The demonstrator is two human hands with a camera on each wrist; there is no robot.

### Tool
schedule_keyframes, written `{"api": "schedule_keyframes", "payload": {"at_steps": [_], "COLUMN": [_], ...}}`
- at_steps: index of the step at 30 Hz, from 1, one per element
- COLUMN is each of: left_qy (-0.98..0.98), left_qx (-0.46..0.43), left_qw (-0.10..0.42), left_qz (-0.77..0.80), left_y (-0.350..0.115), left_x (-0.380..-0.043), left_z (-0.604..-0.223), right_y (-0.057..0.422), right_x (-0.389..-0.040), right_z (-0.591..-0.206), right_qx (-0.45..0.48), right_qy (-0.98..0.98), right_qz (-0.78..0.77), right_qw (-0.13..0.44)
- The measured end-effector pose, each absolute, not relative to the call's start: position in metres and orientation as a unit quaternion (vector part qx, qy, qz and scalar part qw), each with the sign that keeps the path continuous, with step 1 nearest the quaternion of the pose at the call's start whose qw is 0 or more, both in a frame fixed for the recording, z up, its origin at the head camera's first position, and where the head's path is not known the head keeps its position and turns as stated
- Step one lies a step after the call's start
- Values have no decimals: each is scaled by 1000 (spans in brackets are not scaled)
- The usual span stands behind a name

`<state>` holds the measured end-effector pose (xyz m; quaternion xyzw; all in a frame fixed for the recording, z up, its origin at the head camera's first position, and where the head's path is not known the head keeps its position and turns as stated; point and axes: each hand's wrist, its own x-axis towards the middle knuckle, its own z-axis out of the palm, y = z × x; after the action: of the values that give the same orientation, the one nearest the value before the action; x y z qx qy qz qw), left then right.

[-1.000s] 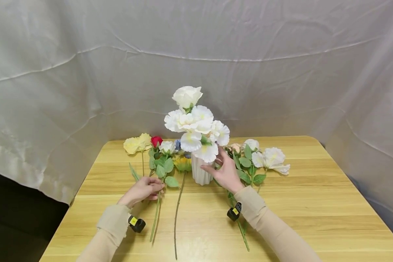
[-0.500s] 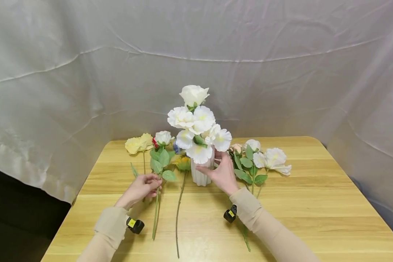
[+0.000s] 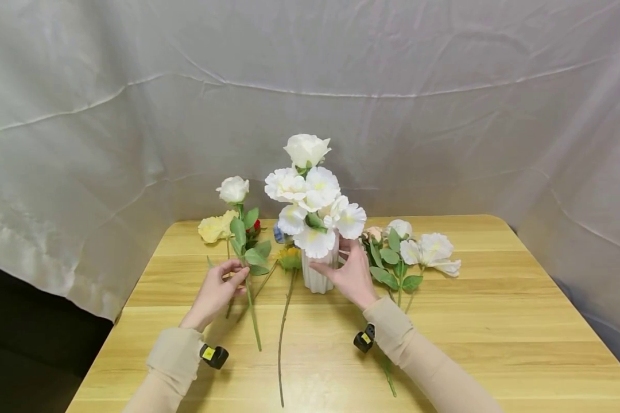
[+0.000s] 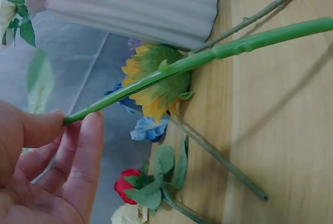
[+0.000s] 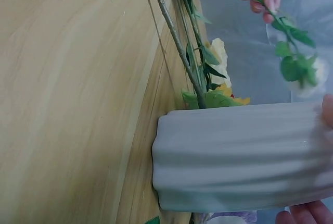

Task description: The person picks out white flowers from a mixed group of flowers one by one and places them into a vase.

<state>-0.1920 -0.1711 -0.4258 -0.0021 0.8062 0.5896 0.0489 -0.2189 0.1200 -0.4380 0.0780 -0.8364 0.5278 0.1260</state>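
My left hand (image 3: 218,291) pinches the green stem (image 4: 208,54) of a white rose (image 3: 233,189) between thumb and fingers. The rose is raised over the table, its bloom tilted up and to the left, its stem end pointing down toward me. With thumb and fingers spread round its upper part, my right hand (image 3: 352,274) grips a white ribbed vase (image 5: 239,161), which stands upright on the table. A tall white rose (image 3: 307,150) and large white ruffled flowers (image 3: 316,241) rise from the vase and cover its mouth in the head view.
Left of the vase lie a sunflower (image 3: 290,258), a blue flower (image 4: 148,128), a red rose (image 4: 125,186) and a yellow flower (image 3: 214,228). White blooms (image 3: 434,249) and leafy stems lie to its right. A grey curtain (image 3: 392,132) hangs behind the table (image 3: 496,321).
My left hand has lifted the white rose off the other flowers, its bloom moving up and left. My right hand has shifted slightly left at the vase, and the flowers in it have turned a little.
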Motion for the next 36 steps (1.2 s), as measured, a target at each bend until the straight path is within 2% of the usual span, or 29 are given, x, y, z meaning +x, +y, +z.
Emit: {"api": "schedule_keyframes", "payload": {"at_steps": [7, 12, 16, 20, 27, 36], "left_qy": [801, 790, 781, 779, 768, 714], "left_qx": [15, 33, 46, 66, 88, 153], "left_qw": [-11, -35, -53, -86, -147, -231], "left_qz": [598, 612, 621, 617, 617, 643], "left_y": [-165, -160, -155, -151, -144, -125], "left_x": [-193, -192, -191, -191, -188, -181], "left_z": [-418, -412, -408, -404, -393, -375], "right_y": [129, 140, 148, 151, 144, 132], "right_x": [-222, -233, -243, -244, -238, -230], "right_z": [-437, -433, -432, -434, -436, -435], "right_qx": [101, 170, 228, 229, 187, 155], "right_qy": [-822, -794, -763, -751, -760, -808], "right_qz": [556, 584, 604, 619, 621, 553], "right_qw": [71, 14, 5, 4, 37, 133]}}
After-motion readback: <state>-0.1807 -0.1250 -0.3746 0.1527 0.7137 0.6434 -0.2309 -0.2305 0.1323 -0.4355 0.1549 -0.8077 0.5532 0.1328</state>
